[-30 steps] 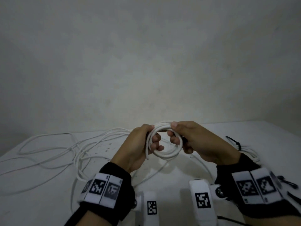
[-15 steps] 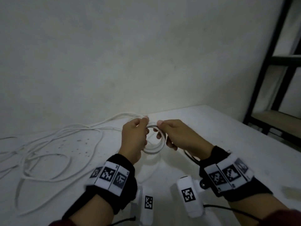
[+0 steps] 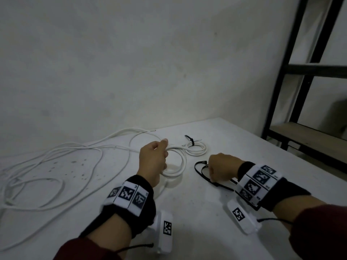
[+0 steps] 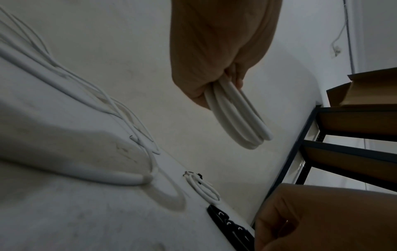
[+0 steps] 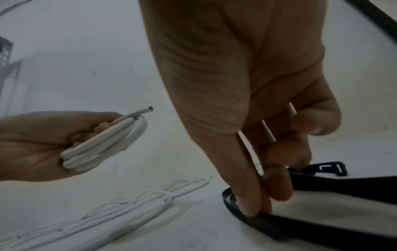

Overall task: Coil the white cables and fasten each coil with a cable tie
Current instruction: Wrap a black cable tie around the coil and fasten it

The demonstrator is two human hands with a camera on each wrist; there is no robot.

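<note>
My left hand (image 3: 158, 153) grips a small coil of white cable (image 3: 178, 167) just above the white table (image 3: 216, 212); the left wrist view shows its loops (image 4: 236, 117) hanging from my curled fingers. To its right, my right hand (image 3: 218, 170) is down on the table. There its fingertips (image 5: 255, 202) pinch a black cable tie (image 5: 300, 225) from a small bunch (image 3: 200, 170). A finished white coil with a black tie round it (image 3: 196, 149) lies farther back.
Several loose white cables (image 3: 56, 166) sprawl across the left half of the table to the wall. A black metal shelf rack (image 3: 300, 87) stands beyond the table's right edge, with a cardboard box (image 4: 369, 88) on it.
My right hand has let go of the coil and dropped to the right onto the black ties. The left hand alone now holds the coil. The view has swung right.
</note>
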